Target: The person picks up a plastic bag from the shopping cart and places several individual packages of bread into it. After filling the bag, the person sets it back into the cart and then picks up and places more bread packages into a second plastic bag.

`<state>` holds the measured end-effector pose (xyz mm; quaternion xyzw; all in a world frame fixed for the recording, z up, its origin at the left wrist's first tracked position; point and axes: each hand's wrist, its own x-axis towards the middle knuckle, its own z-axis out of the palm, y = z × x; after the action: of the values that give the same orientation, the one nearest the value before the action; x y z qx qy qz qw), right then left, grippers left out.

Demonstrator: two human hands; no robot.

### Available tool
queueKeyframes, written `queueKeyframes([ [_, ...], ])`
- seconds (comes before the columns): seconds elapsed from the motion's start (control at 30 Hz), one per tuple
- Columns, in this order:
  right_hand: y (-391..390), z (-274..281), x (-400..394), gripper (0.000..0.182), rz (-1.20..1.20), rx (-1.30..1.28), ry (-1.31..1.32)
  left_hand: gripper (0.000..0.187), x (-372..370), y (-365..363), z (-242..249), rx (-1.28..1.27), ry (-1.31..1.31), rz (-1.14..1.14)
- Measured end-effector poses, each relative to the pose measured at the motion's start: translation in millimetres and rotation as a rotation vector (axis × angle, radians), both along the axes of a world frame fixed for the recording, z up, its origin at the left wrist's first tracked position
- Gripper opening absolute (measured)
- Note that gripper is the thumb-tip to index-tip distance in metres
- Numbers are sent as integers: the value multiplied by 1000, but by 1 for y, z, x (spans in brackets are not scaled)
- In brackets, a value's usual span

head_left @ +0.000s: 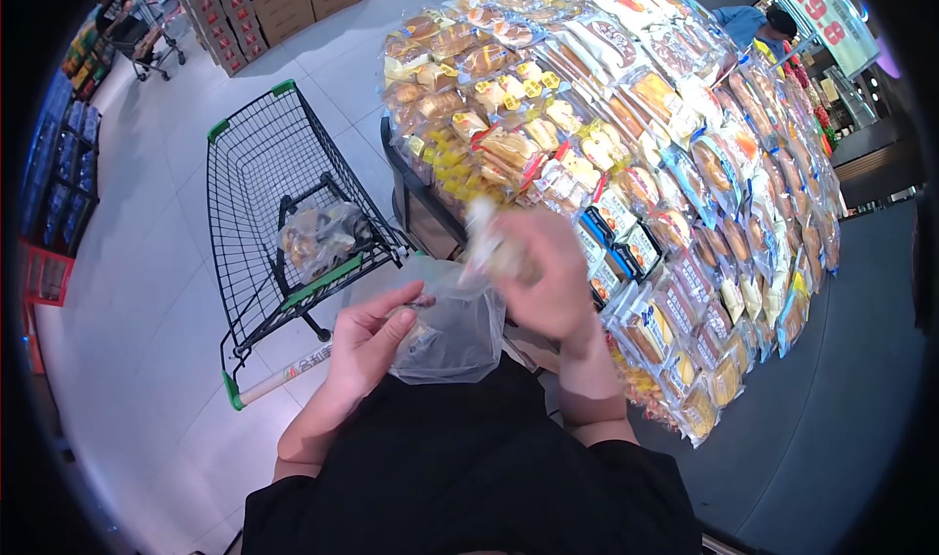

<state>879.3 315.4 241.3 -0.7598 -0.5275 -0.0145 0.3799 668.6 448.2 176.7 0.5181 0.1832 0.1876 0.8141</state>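
Observation:
My left hand pinches the rim of a thin clear plastic bag in front of my body. Something small and pale shows through the bag's wall. Over the bag's right side, my right hand grips a small wrapped pastry, smeared by motion. Its clear wrapper sticks up above the fingers, close to the bag's opening. Beyond both hands rises a big heap of packaged breads, with yellow-wrapped pieces nearest the bag.
A black wire shopping cart with green corners stands on the left, a filled plastic bag in its seat area. Stacked cartons and another cart are farther back. A person in blue is behind the heap, near a price sign.

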Motion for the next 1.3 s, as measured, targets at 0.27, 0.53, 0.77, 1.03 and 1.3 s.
queueKeyframes([
  [0.27,-17,-62,177,60,-570,-99,101,48,-10,-1,16,42,-1,-45],
  [0.53,-13,-95,201,63,-545,-279,-10,52,-15,-4,24,-25,19,-7],
  [0.77,-16,-63,171,58,-532,-67,-128,56,-12,-5,24,-41,-28,3],
  [1.03,11,11,-27,21,616,-169,309,60,-6,-3,44,-163,99,-21],
  [1.3,59,-123,-73,36,491,-1017,314,66,-2,-6,31,70,2,-108],
])
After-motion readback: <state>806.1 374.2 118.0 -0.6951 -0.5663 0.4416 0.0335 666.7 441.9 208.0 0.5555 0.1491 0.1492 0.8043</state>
